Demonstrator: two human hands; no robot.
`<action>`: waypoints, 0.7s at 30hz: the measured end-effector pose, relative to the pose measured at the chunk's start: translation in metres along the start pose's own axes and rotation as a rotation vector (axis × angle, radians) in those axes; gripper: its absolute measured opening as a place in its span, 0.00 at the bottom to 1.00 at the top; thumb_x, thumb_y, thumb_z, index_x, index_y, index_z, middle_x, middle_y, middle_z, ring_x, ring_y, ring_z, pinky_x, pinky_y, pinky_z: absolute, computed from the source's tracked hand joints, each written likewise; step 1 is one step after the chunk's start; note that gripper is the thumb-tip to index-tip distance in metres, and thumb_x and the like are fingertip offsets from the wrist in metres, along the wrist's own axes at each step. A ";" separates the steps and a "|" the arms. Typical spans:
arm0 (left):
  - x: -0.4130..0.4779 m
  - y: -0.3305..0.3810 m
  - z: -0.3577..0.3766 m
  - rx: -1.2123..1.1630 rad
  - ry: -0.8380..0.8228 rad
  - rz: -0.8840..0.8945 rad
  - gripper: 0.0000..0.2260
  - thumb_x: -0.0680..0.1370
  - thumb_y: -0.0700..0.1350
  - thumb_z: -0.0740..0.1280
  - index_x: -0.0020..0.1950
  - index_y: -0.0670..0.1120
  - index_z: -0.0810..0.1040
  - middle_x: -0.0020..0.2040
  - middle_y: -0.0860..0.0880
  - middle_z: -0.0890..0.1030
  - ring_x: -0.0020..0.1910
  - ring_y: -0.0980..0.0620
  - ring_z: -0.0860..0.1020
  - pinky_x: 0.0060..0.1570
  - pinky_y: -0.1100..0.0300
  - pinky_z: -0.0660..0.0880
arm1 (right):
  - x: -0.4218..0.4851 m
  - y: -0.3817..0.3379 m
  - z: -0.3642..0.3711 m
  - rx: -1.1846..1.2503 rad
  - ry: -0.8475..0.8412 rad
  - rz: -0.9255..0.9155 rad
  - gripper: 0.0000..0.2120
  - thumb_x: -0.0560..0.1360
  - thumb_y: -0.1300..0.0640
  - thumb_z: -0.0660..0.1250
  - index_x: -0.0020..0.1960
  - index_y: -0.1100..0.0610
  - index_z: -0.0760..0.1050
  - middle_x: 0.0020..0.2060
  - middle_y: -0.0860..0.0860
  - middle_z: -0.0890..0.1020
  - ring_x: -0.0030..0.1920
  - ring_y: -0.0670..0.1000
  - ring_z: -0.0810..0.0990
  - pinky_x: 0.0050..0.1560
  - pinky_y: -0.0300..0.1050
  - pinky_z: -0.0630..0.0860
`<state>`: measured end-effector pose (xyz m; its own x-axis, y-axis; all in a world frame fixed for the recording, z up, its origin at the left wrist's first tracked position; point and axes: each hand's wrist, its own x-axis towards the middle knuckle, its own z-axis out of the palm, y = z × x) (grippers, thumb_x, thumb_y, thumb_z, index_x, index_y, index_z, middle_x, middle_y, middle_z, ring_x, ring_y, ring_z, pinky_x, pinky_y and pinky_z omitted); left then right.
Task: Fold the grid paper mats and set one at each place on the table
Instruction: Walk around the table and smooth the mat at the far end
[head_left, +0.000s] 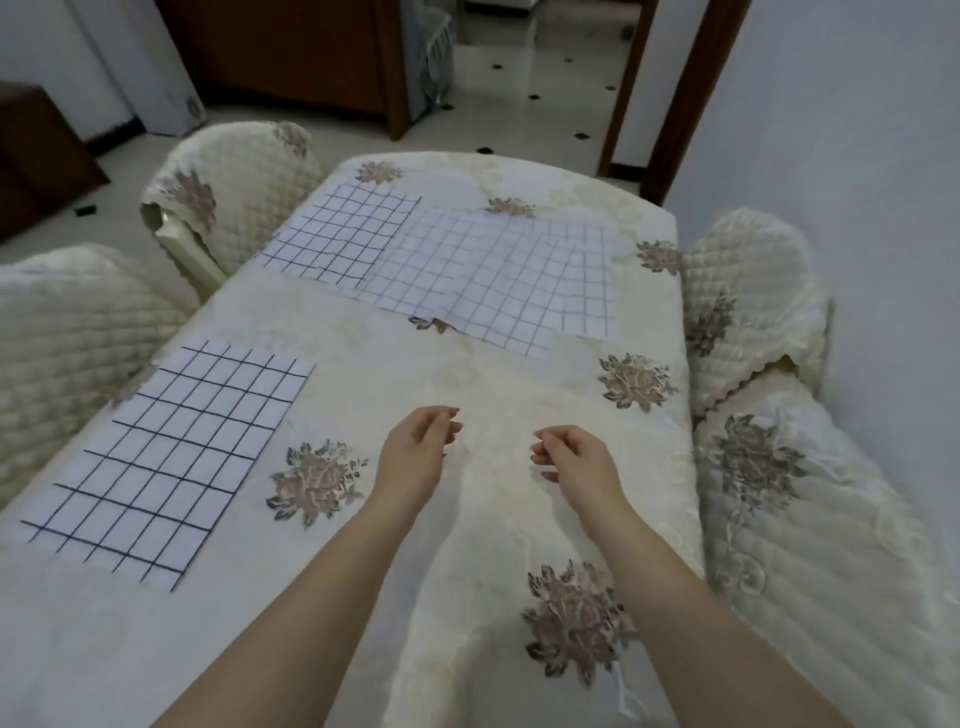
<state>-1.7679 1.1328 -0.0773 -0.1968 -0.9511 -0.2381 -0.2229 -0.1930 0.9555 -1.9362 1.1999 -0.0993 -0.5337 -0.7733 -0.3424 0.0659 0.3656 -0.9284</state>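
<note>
Two bare forearms reach in from six o'clock over a counter (467, 364) draped in a cream quilted cloth embroidered with grey-brown flowers. The left hand (418, 449) and right hand (574, 457) hover side by side above bare cloth, well apart from any paper, each with its fingers (451, 427) loosely curled, slightly parted and holding nothing. At nine o'clock from the hands a folded grid paper mat (171, 462) lies flat near the counter's left edge. Farther off, toward twelve o'clock, a second folded mat (343, 236) lies by the far-left edge, its right side touching a rumpled pile of unfolded grid sheets (493, 270) that spreads toward one o'clock. Quilted chair covers (234, 192) flank the counter on both sides. No readable writing or labels appear anywhere.
</note>
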 end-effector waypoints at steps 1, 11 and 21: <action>0.010 -0.001 0.005 0.075 -0.015 0.039 0.10 0.81 0.43 0.60 0.56 0.46 0.80 0.50 0.49 0.83 0.53 0.50 0.80 0.56 0.52 0.76 | 0.011 -0.001 0.001 -0.017 -0.001 -0.005 0.07 0.79 0.62 0.61 0.51 0.61 0.78 0.39 0.52 0.80 0.40 0.48 0.79 0.45 0.45 0.76; 0.124 -0.016 0.085 0.836 -0.332 0.322 0.23 0.81 0.47 0.58 0.76 0.44 0.61 0.75 0.45 0.64 0.74 0.48 0.62 0.71 0.56 0.62 | 0.139 -0.002 0.012 -0.683 -0.070 -0.255 0.19 0.80 0.59 0.56 0.70 0.59 0.67 0.71 0.54 0.67 0.73 0.53 0.64 0.68 0.39 0.59; 0.226 -0.043 0.131 1.249 -0.363 0.405 0.25 0.83 0.48 0.49 0.79 0.44 0.48 0.80 0.43 0.46 0.79 0.43 0.44 0.76 0.47 0.47 | 0.227 0.004 0.024 -1.217 -0.159 -0.273 0.26 0.82 0.53 0.48 0.78 0.54 0.44 0.78 0.51 0.44 0.78 0.51 0.42 0.77 0.56 0.45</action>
<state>-1.9275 0.9573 -0.1954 -0.6491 -0.7345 -0.1980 -0.7596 0.6115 0.2216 -2.0373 1.0137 -0.1843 -0.2943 -0.9217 -0.2526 -0.8948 0.3586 -0.2660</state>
